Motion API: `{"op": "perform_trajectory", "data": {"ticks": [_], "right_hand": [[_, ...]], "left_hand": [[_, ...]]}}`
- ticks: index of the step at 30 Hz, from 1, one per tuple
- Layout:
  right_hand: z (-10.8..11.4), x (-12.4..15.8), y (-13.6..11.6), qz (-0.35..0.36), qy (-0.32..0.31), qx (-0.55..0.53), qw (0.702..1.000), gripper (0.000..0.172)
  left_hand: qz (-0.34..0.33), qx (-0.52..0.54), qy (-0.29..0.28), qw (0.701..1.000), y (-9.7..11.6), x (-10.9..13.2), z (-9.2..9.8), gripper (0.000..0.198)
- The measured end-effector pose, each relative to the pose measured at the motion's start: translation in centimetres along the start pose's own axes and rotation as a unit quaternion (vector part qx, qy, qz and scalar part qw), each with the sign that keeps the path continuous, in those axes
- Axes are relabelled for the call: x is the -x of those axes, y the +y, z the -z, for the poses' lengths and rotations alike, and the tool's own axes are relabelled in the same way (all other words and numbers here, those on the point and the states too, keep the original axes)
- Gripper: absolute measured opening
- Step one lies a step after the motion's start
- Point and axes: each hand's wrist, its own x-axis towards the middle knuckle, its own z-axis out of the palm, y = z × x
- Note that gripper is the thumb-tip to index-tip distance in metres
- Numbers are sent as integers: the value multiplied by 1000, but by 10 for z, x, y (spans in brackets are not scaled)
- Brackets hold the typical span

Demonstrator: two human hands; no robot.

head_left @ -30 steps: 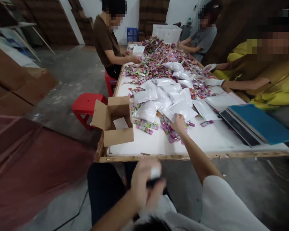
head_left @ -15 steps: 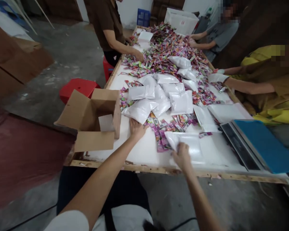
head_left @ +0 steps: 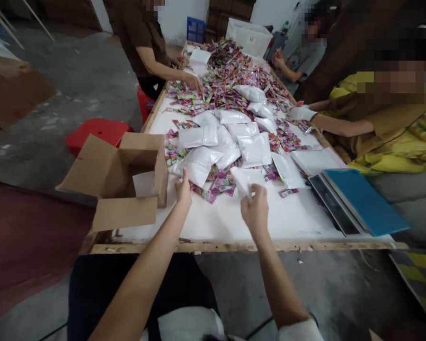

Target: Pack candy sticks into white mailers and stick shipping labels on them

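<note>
Left hand [head_left: 182,191] thumb-up at plump pouch [head_left: 198,162], grip unclear | right hand [head_left: 256,208] pinches glossy pouch [head_left: 244,176] by near edge, over white table [head_left: 213,225] | slick purple sachets [head_left: 220,185] between pouches

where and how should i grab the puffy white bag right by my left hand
Probably by the near edge of the puffy white bag, coming from your own side with the left hand: that edge faces you, while another white bag lies just beyond its far side. The middle bulges, so pinching the thinner edge should be easier.
</note>
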Motion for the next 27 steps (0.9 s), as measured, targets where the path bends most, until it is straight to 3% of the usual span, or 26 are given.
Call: {"op": "perform_trajectory", "data": {"ticks": [3, 6, 9, 12, 14, 17, 19, 21, 24, 27], "right_hand": [[-5, 44, -4, 56, -148, 30, 987, 42], [2, 41, 3, 74, -204, 28, 976, 43], [28, 0, 16, 51, -193, 33, 979, 36], [38, -60, 23, 20, -206, 35, 978, 20], [22, -101, 24, -26, -159, 35, 986, 23], [-23, -154, 26, -83, -43, 13, 996, 42], [-47, -182, 31, -98, -9, -12, 995, 47], [-50, -204, 40, -98, 6, -26, 995, 42], [-8, -222, 55, -75, 44, -5, 996, 39], [63, -193, 66, -55, 100, 45, 993, 42]], "left_hand": [[47, 107, 67, 991, 24, -11, -16, 50], [29, 190, 91, 977, 49, 11, -21, 43], [-37, 288, 66, 955, 54, 66, -2, 41], [-4, 224, 92, 970, 31, 119, 28, 40], [29, 160, 89, 983, 7, 142, 46, 42], [60, 59, 66, 994, -22, 159, 65, 44], [51, -19, 54, 997, -27, 165, 73, 49], [-3, -139, 69, 988, -19, 174, 75, 57], [-149, -333, 56, 929, 0, 185, 67, 58], [-246, -443, -23, 862, 9, 181, 49, 48]]}}
